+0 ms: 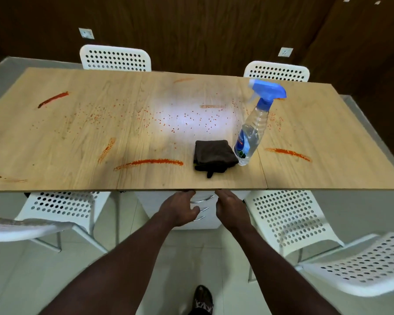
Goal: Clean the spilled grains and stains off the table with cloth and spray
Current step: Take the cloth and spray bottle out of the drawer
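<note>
Hands low, just short of the near table [55, 144] edge, both empty. Left hand [180, 208] palm down, fingers loosely spread and part-curled, tips at or under the edge; touching it or not, cannot tell. Right hand [230, 208] turned on edge, fingers straight and close together, tips also at the edge. Forearms bare, reaching forward from the bottom of view.

Cloth [214, 156]: dark brown, folded, lying flat near the front edge, right of centre. Bottle [251, 133] stands just beside the cloth on its right, base touching or nearly touching it; clear body, blue label, blue trigger head, appears to lean away in the wide lens.

Grains [184, 120]: small orange-red specks scattered across the middle of the top, denser left of centre and thinner behind the bottle. Stains [155, 162]: red-orange smears, one long streak just left of the cloth, one right of the bottle, a short one left of centre, a dark one at far left, another at the near left corner, faint ones toward the far side.

Bright glare patch at table centre. Chairs [289, 214]: white, perforated, two tucked at the near side, two at the far side, more at the frame's edges. Drawer unit [200, 220] under the table, behind the hands. Foot [203, 298] on pale floor.
</note>
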